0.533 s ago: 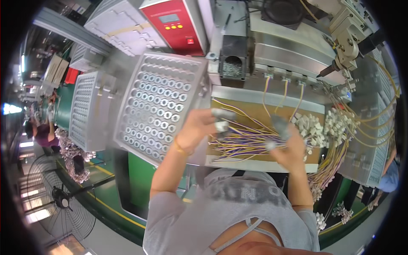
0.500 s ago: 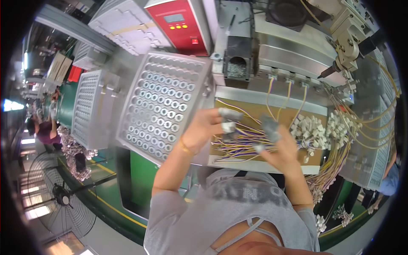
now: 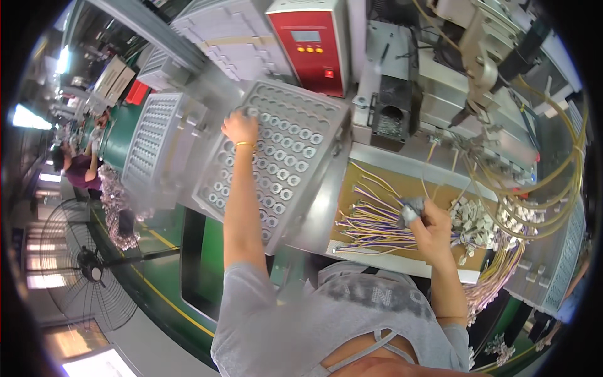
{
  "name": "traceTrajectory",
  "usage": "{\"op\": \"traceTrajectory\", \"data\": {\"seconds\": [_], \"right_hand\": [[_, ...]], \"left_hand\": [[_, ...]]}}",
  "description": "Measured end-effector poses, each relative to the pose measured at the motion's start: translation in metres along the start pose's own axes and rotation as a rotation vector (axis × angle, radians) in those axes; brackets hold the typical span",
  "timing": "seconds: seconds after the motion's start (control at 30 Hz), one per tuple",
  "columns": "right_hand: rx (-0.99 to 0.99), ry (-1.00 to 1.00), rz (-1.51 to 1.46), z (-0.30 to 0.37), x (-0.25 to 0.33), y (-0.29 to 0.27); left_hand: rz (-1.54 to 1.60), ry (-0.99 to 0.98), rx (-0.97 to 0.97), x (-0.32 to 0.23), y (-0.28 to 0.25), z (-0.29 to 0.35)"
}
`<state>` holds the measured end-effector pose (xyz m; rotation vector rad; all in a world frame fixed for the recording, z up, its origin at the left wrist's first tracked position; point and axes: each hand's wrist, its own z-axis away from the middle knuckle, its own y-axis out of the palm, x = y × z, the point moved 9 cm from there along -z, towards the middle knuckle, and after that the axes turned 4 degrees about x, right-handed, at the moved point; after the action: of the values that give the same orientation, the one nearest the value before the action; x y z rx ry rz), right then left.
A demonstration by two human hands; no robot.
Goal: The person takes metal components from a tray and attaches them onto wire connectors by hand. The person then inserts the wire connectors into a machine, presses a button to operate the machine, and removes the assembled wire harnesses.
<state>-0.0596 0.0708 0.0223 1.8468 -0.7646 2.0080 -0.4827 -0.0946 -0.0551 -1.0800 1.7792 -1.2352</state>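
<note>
My left hand (image 3: 240,128) is over the upper left part of a pale tray (image 3: 269,244). Its fingers are bent down and close together among rows of round metal pieces with centre holes (image 3: 278,154); what they pinch, if anything, is hidden. Grey covers wrap the fingertips of my right hand (image 3: 433,227). That hand is closed in a pinch on a thin wire, above a spread of yellow and purple wires (image 3: 377,234). These wires lie on a brown board (image 3: 352,182) with a white edge, and white connectors (image 3: 472,220) are heaped to the right of the hand.
A red control box (image 3: 308,47) stands behind the tray, beside stacked pale trays (image 3: 232,38). Behind the board are a black holder with small metal bits (image 3: 391,119) and a machine arm with a pointed tip (image 3: 461,116). Yellow hoses (image 3: 575,157) loop at the right. Further left is a fan (image 3: 91,270).
My left hand has gone from the wires leftward and up to the tray. My right hand remains over the wires, now pinched closed rather than spread. The whole view has shifted left.
</note>
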Motion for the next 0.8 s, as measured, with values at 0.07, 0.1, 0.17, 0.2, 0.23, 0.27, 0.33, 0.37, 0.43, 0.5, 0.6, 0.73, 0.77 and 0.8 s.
{"op": "traceTrajectory", "data": {"seconds": [0.07,0.1,0.17,0.2,0.23,0.27,0.33,0.37,0.43,0.5,0.6,0.73,0.77,0.8], "right_hand": [[-0.031,-0.004,0.062,-0.008,0.0,-0.003],[-0.035,-0.02,0.112,-0.012,0.002,-0.003],[-0.076,0.016,0.067,-0.017,-0.001,-0.001],[-0.077,0.021,0.004,-0.02,-0.003,0.0],[-0.101,0.033,0.014,-0.022,-0.01,-0.005],[-0.072,0.023,0.05,-0.024,-0.016,-0.005],[-0.045,0.012,0.026,-0.023,-0.013,-0.002],[-0.051,0.015,0.03,-0.021,-0.013,-0.003],[-0.034,0.088,-0.031,-0.017,-0.02,-0.003],[-0.049,0.114,-0.146,-0.015,-0.012,-0.004],[-0.067,0.13,-0.271,-0.012,-0.007,-0.005],[-0.088,0.097,-0.199,-0.01,-0.006,-0.008],[-0.091,0.098,-0.199,-0.009,-0.005,-0.01],[-0.089,0.066,-0.167,-0.008,0.0,-0.011]], "left_hand": [[0.479,0.012,0.046,-0.007,-0.012,0.011],[0.939,-0.009,0.088,-0.015,-0.029,0.025],[1.533,-0.023,0.237,-0.072,-0.066,0.069],[1.544,-0.037,0.409,-0.094,-0.067,0.092],[1.545,-0.049,0.583,-0.115,-0.065,0.116],[1.557,-0.027,0.695,-0.14,-0.068,0.142],[1.636,-0.006,0.894,-0.171,-0.075,0.193],[1.708,-0.001,0.996,-0.184,-0.076,0.212],[1.79,0.085,1.047,-0.203,-0.086,0.227],[1.801,0.088,1.057,-0.211,-0.093,0.232],[1.827,0.105,1.075,-0.216,-0.098,0.236],[1.858,0.21,1.058,-0.218,-0.109,0.239],[1.882,0.247,1.042,-0.219,-0.115,0.239],[1.882,0.248,1.045,-0.22,-0.116,0.24]]}}
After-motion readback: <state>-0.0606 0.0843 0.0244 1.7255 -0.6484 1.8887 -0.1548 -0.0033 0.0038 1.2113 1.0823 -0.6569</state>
